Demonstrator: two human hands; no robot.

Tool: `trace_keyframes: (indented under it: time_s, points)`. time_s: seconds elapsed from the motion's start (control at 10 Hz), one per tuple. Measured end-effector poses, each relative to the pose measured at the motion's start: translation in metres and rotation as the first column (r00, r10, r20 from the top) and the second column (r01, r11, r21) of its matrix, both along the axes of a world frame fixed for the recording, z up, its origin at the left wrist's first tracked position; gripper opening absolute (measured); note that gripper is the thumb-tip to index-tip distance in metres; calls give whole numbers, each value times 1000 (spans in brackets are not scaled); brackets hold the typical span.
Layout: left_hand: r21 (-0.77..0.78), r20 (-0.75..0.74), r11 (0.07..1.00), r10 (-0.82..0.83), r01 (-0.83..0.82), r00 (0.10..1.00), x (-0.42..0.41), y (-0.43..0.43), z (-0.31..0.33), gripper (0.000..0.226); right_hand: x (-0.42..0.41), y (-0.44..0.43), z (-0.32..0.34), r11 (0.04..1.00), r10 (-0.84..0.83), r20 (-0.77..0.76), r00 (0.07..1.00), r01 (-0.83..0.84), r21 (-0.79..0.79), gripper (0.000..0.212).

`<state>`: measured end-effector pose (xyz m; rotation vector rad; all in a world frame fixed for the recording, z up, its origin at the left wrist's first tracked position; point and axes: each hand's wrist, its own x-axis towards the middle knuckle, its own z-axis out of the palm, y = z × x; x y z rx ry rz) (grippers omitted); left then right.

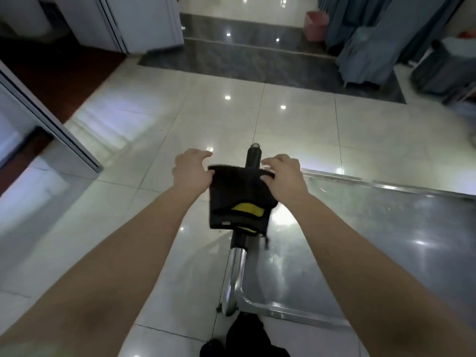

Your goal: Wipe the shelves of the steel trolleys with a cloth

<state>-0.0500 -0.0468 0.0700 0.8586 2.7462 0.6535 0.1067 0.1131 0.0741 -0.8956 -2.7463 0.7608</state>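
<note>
L hand (192,171) thumb pinches cloth (237,194) at top-left corner | R hand (283,173) pinches top-right corner | cloth black w/ yellow patch, draped over trolley handle (238,266) | steel shelf (373,228) right of handle | glossy tile floor (154,140)

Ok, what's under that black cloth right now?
The trolley handle runs beneath the cloth; its ends show above and below the cloth, but the middle stretch is hidden.

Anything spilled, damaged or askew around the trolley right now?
Nothing stands out. The left hand and right hand pinch the black cloth by its top corners over the trolley handle; the steel shelf shows only reflections.
</note>
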Motion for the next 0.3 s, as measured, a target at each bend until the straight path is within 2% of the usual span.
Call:
trace_keyframes:
  time_s: [0.1, 0.2, 0.3]
  points:
    - [-84, 87, 996, -3, 11, 996, 2, 17, -34, 50, -5, 8, -34, 999, -32, 103, 994, 35, -33, 47]
    - [-48, -6, 991, -129, 128, 992, 6, 29, -42, 43, -5, 12, -45, 1000, -10, 11, 1000, 10, -23, 44]
    - [-111, -134, 967, -243, 229, 961, 3, 41, -30, 40, -5, 19, -36, 999, -37, -64, 997, 36, -9, 41]
